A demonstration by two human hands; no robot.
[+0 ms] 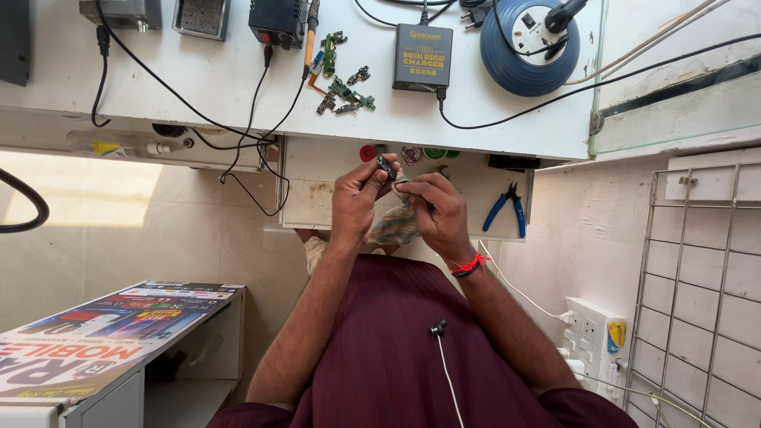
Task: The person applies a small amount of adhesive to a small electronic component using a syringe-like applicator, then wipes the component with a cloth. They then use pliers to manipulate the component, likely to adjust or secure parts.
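Observation:
My left hand [357,202] pinches a small dark part [387,167] between thumb and fingertips, just below the white desk's front edge. My right hand [437,212] holds a crumpled patterned cloth [396,223] against that part; a red thread band sits on its wrist. Both hands are together over an open drawer [317,186], above my lap in a maroon garment. What exactly the small part is stays too small to tell.
Blue-handled pliers [507,211] lie in the drawer at right. On the desk are several green circuit boards [345,91], a black charger box [422,57], a blue cable reel [529,46] and a soldering station [277,22]. A wire rack [701,277] stands right, a printed cabinet [111,333] left.

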